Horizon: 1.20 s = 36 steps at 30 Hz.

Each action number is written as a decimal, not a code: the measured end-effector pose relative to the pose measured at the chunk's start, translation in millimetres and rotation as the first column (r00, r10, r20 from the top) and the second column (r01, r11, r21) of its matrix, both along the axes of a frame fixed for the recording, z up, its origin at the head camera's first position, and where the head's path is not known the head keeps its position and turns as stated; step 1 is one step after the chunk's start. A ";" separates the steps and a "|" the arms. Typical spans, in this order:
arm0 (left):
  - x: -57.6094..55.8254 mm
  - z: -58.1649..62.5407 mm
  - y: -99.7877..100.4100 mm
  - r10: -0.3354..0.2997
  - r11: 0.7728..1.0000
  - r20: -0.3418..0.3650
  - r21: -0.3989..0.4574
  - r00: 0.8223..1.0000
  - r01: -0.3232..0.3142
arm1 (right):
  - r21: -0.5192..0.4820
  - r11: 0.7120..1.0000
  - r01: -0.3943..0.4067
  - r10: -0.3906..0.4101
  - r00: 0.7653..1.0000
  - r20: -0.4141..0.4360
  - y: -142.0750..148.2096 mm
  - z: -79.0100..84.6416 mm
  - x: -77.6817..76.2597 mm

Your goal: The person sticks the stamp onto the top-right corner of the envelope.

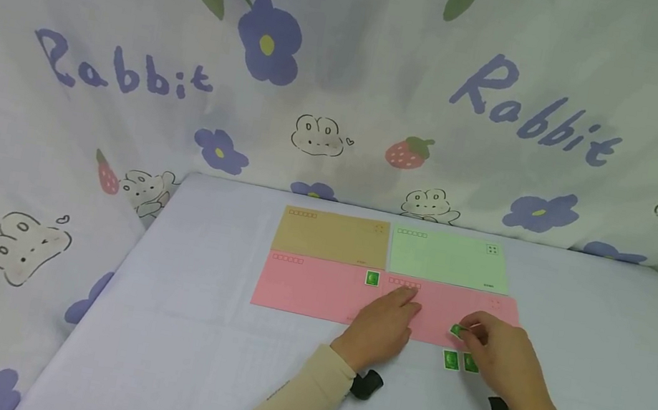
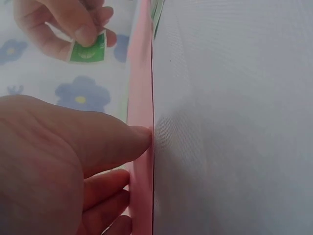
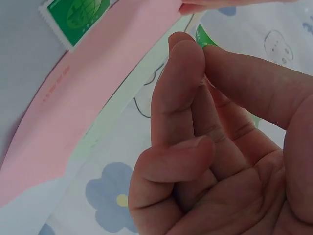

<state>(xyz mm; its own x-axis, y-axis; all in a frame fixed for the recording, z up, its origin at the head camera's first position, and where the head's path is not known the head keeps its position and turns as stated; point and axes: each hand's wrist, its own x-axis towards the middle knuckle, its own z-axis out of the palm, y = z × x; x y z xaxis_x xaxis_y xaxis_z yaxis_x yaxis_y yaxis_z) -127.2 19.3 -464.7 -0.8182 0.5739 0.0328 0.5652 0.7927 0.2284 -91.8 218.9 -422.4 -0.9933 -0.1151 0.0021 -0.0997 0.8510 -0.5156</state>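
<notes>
The left hand (image 1: 381, 330) rests on the right pink envelope (image 1: 436, 321), near that envelope's left end, its index finger pointing away from the person. In the left wrist view its thumb (image 2: 117, 142) lies at the envelope's near edge. Over the right part of the same envelope, the right hand (image 1: 503, 354) pinches a small green stamp (image 1: 456, 330) between thumb and index finger. Only a corner of this stamp (image 3: 205, 36) shows in the right wrist view. Two more green stamps, a left one (image 1: 450, 359) and a right one (image 1: 471, 363), lie just below the envelope's near edge.
Left of it lies another pink envelope (image 1: 305, 288), a green stamp (image 1: 372, 279) at its top right corner. Behind are a tan envelope (image 1: 330, 239) and a light green envelope (image 1: 446, 262). A patterned cloth (image 1: 350, 78) hangs behind the white table (image 1: 173, 353).
</notes>
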 end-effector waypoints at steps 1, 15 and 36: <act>0.1 0.5 -0.3 0.000 1.000 -0.001 -0.006 1.000 0.000 | 0.000 1.000 0.003 -0.003 1.000 0.003 0.4 0.2 -0.2; 1.7 2.3 -1.7 -0.013 1.000 0.010 -0.020 1.000 0.013 | 0.012 1.000 0.029 -0.028 0.998 -0.052 12.5 -5.0 -1.2; 1.4 0.6 -2.3 -0.032 0.998 -0.033 -0.047 0.999 0.030 | 0.002 0.997 0.077 -0.077 0.996 -0.035 21.6 -2.1 -4.9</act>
<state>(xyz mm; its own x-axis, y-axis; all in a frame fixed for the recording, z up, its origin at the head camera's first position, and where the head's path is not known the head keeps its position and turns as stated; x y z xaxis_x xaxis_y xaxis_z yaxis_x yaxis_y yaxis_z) -125.8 17.0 -464.1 -0.7988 0.6007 0.0326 0.5965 0.7838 0.1726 -96.8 240.5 -424.5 -0.9986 -0.0382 0.0366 -0.0515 0.8585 -0.5102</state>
